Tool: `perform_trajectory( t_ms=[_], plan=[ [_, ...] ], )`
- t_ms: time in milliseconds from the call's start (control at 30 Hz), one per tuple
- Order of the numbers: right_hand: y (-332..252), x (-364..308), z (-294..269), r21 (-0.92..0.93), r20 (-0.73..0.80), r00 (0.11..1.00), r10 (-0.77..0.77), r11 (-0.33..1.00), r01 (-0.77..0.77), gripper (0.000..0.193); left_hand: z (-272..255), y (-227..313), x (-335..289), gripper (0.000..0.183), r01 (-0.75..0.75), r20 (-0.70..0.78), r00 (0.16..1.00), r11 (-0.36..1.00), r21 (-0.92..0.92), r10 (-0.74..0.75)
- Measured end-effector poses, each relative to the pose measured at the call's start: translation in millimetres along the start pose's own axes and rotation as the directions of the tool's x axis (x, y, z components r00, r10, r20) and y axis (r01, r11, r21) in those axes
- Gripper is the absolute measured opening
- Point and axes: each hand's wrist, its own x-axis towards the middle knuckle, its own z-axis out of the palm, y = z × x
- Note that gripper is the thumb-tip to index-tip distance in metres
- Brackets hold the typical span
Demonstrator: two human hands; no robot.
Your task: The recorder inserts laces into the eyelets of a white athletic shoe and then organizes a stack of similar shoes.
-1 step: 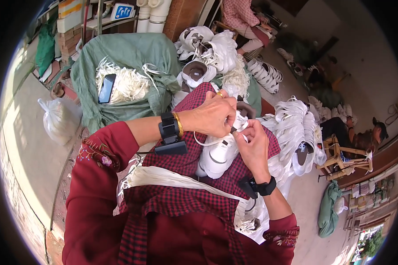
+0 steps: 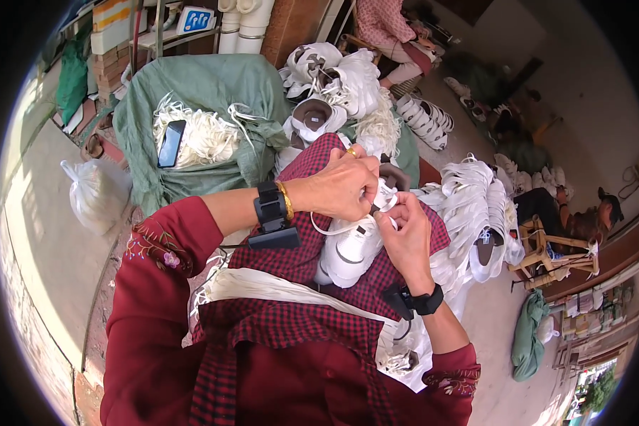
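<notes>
A white shoe (image 2: 349,257) rests on my lap, on a red-and-black checked apron (image 2: 291,248), its toe towards me. My left hand (image 2: 339,186) is closed in a pinch over the shoe's lacing area. A white shoelace (image 2: 321,228) loops out below its fingers. On the other side of the tongue, my right hand (image 2: 409,226) pinches at the lacing, thumb and forefinger together. The fingers nearly meet over the upper eyelets, and the exact grip on the lace is partly hidden. A bundle of white laces (image 2: 263,285) lies across my lap, nearer my body.
A green cloth (image 2: 138,106) carries a heap of white laces (image 2: 213,138) and a phone (image 2: 171,144). Piled white shoes (image 2: 358,82) stand ahead, more shoes (image 2: 468,195) at right. A white plastic bag (image 2: 99,199) sits left. A person (image 2: 387,32) sits beyond; wooden stool (image 2: 554,255) at right.
</notes>
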Motion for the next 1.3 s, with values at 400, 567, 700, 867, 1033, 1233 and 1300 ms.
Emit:
perform_trajectory(
  t_ms=[400, 567, 700, 867, 1033, 1233, 1300],
  plan=[
    [-5, 4, 4, 0.010, -0.018, 0.997, -0.072, 0.997, 0.072, 0.015, -4, -8, 4, 0.015, 0.062, 0.088, 0.995, 0.976, -0.208, -0.045],
    [1, 3, -9, -0.032, -0.092, 0.976, -0.199, 0.980, 0.197, 0.020, -29, -14, -3, 0.015, 0.059, -0.060, 0.994, 0.926, -0.372, -0.088],
    [30, 12, -23, 0.218, -0.038, 0.998, -0.045, 0.975, 0.052, 0.029, -60, -32, -28, 0.014, -0.030, -0.421, 0.904, 0.992, 0.126, 0.081],
    [31, 8, -25, 0.347, 0.051, 0.991, 0.126, 0.928, -0.136, 0.034, -69, -43, -56, 0.017, 0.045, -0.406, 0.899, 0.889, 0.456, 0.163],
    [84, 3, -80, 0.377, -0.173, 0.946, 0.274, 0.906, -0.193, 0.032, -160, -137, -108, 0.014, 0.320, -0.494, 0.862, 0.634, 0.704, 0.113],
    [166, -13, -148, 0.336, -0.301, 0.852, 0.429, 0.883, -0.327, 0.039, -215, -172, -149, 0.015, 0.429, -0.518, 0.856, 0.553, 0.714, 0.005],
    [130, -11, -128, 0.065, 0.005, 0.840, 0.543, 0.838, -0.542, 0.038, -188, -159, -135, 0.017, 0.421, -0.511, 0.855, 0.697, 0.580, -0.091]
  ],
)
